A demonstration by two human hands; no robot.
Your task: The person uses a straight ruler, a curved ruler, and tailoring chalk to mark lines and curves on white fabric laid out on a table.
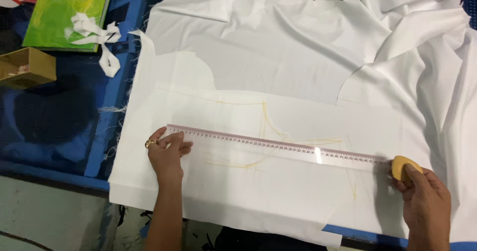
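1. Here, your left hand (166,154) presses flat, fingers spread, on the near end of the clear ruler (278,145).
2. The ruler lies across the white fabric (278,67), over yellow curved lines.
3. Your right hand (425,201) pinches yellow chalk (402,165) at the ruler's far end.

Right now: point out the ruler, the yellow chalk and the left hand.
ruler (278,148), head view, middle of the clear strip.
yellow chalk (400,165), head view, its exposed upper-left face.
left hand (166,154), head view, back of the hand.
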